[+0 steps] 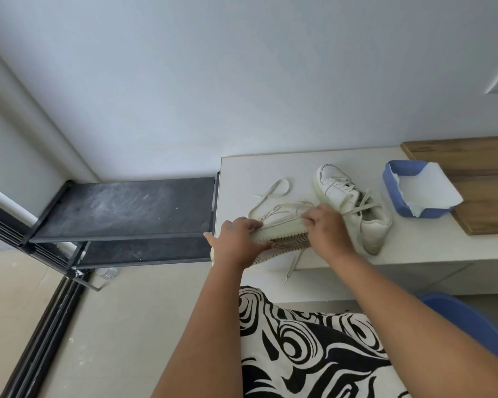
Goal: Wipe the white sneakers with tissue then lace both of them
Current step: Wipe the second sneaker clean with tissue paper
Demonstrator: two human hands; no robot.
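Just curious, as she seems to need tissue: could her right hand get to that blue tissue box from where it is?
Probably yes. The blue tissue box sits open on the table, right of the second sneaker. The right hand would first have to leave the tilted sneaker.

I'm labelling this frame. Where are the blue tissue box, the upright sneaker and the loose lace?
blue tissue box (393, 187): head view, its left wall.
upright sneaker (338, 188): head view, its side panel.
loose lace (273, 188): head view, its loop on the table.

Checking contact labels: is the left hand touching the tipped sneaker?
Touching. The head view shows the left hand gripping the toe end of the tipped sneaker, thumb on the sole side and fingers over its edge, no gap.
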